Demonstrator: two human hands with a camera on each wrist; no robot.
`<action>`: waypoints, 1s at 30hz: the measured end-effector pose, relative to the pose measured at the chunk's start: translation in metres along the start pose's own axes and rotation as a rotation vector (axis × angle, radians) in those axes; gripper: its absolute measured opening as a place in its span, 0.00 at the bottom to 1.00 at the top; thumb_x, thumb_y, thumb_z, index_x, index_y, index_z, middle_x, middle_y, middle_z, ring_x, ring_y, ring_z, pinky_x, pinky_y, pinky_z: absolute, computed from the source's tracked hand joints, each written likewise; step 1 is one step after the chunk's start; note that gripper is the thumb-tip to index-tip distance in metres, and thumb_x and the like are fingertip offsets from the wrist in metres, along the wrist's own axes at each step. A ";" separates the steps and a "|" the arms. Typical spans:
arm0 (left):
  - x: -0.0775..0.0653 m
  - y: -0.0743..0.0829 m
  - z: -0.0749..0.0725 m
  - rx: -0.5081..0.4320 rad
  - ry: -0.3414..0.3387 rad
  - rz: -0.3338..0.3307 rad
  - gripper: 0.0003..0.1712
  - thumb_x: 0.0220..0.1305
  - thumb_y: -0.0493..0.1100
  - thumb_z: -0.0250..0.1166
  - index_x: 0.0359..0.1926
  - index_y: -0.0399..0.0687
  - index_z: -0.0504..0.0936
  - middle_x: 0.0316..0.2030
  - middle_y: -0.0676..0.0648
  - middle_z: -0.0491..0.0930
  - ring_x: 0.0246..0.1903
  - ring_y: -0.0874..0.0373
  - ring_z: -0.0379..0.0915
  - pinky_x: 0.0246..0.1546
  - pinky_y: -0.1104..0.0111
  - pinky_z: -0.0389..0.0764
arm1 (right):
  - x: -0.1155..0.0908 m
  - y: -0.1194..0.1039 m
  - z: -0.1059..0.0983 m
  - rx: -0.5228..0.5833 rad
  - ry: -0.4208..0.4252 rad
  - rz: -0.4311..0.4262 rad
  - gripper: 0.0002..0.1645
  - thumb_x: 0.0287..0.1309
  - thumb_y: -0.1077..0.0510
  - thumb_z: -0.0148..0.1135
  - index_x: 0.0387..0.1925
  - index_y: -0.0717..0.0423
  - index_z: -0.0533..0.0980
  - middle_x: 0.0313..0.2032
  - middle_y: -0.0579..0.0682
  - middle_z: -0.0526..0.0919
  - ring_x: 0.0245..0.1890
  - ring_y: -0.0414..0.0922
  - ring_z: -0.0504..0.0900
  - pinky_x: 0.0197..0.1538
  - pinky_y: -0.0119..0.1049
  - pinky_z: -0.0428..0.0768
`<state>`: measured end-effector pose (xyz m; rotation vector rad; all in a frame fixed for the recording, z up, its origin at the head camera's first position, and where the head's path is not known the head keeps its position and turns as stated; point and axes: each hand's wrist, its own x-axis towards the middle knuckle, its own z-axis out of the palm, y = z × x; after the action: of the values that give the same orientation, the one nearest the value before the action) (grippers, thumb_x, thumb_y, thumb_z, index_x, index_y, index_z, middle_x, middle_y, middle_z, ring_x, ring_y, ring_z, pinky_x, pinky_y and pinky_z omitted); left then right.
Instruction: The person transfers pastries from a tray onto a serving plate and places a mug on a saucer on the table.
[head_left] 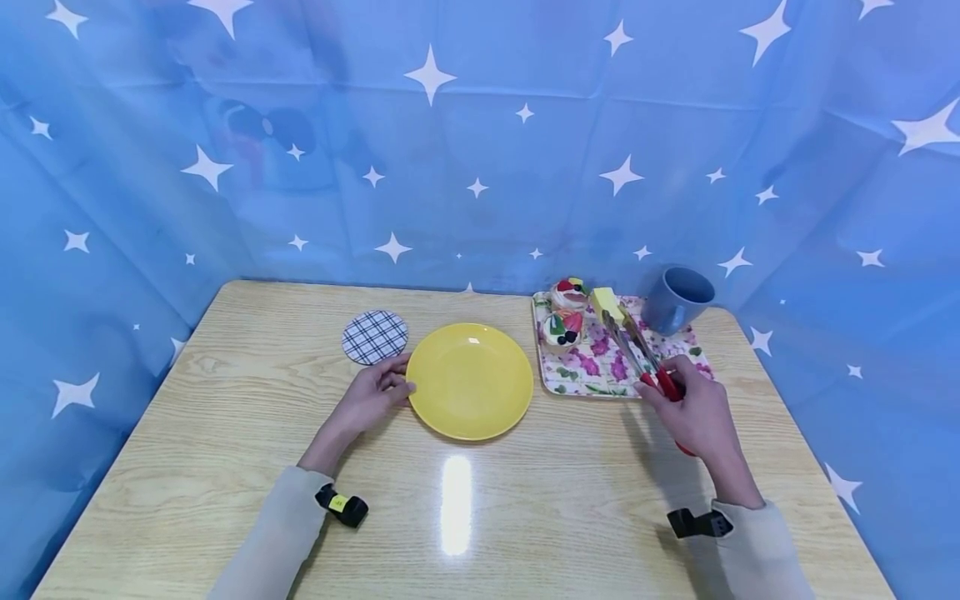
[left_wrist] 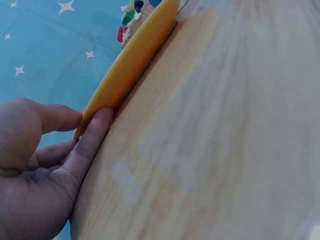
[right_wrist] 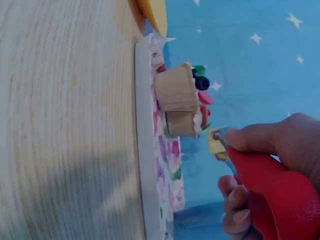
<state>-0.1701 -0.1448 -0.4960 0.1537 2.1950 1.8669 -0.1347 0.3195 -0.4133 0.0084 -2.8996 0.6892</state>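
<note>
My left hand [head_left: 375,393] pinches the left rim of a round yellow plate [head_left: 471,382], thumb and fingers on its edge, as the left wrist view shows. My right hand [head_left: 696,406] grips metal tongs with red handles [right_wrist: 272,185]. The tong tips are at a small yellow block [head_left: 606,306], which in the right wrist view appears above the tray, level with the cupcake tops. Two fruit-topped cupcakes [head_left: 562,330] stand at the left end of a floral tray [head_left: 585,385] below the tongs. Whether the tips clamp the block is hard to tell.
A blue-grey mug [head_left: 677,302] stands at the tray's back right corner. Left of the plate lies a round checked coaster [head_left: 375,337]. The wooden table [head_left: 225,417] backs onto a blue curtain [head_left: 480,142] with white stars.
</note>
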 end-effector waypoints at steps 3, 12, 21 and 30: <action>0.000 0.000 0.000 0.006 -0.002 -0.001 0.34 0.71 0.34 0.62 0.76 0.40 0.64 0.59 0.36 0.73 0.46 0.56 0.77 0.43 0.68 0.89 | -0.001 -0.002 -0.001 0.009 0.008 -0.013 0.27 0.64 0.45 0.69 0.53 0.61 0.75 0.44 0.66 0.83 0.38 0.56 0.78 0.32 0.34 0.74; 0.002 -0.001 -0.001 0.010 0.001 -0.004 0.34 0.71 0.34 0.62 0.76 0.41 0.65 0.59 0.36 0.73 0.46 0.56 0.77 0.43 0.68 0.89 | -0.005 -0.011 -0.006 0.030 0.016 -0.049 0.25 0.64 0.47 0.69 0.53 0.60 0.75 0.42 0.65 0.84 0.37 0.55 0.78 0.31 0.34 0.74; 0.000 0.001 0.000 0.010 0.006 -0.007 0.34 0.71 0.34 0.62 0.76 0.40 0.65 0.59 0.36 0.73 0.45 0.57 0.77 0.43 0.69 0.89 | -0.010 -0.025 -0.010 0.050 0.001 -0.084 0.24 0.64 0.46 0.70 0.53 0.55 0.76 0.41 0.62 0.85 0.34 0.52 0.77 0.27 0.31 0.73; -0.001 0.003 0.000 0.020 0.004 0.001 0.34 0.71 0.34 0.62 0.76 0.40 0.65 0.59 0.36 0.74 0.45 0.57 0.77 0.42 0.71 0.88 | -0.012 -0.035 -0.007 0.045 -0.013 -0.117 0.24 0.62 0.48 0.72 0.54 0.54 0.75 0.39 0.60 0.86 0.31 0.49 0.74 0.25 0.31 0.71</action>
<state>-0.1694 -0.1444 -0.4925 0.1549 2.2178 1.8479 -0.1206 0.2910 -0.3938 0.1879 -2.8675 0.7364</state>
